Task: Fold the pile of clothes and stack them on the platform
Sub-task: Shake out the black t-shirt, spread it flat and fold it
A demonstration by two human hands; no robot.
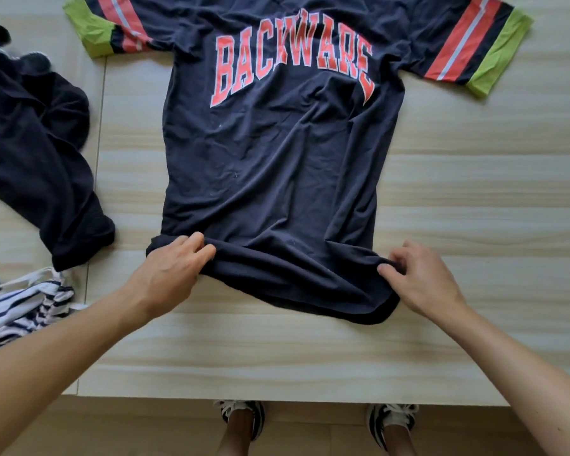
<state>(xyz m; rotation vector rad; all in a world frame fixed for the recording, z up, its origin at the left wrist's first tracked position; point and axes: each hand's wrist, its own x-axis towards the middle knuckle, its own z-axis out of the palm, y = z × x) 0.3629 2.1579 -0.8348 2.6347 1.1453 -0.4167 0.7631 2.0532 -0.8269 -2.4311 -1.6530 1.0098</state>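
Observation:
A dark navy T-shirt (277, 166) with red "BACKWARE" lettering and red, white and lime striped sleeves lies spread flat on the light wooden platform (458, 199), its hem toward me. My left hand (175, 268) pinches the hem at its left corner, fingers curled into the bunched cloth. At the right corner of the hem, my right hand (418, 278) pinches the fabric between thumb and fingers. The hem is wrinkled and slightly gathered between both hands.
A crumpled dark garment (37, 153) lies at the left, over the seam between two boards. A navy-and-white striped garment (20, 307) sits below it at the left edge. The platform's front edge (277, 401) runs near my shoes (392, 422).

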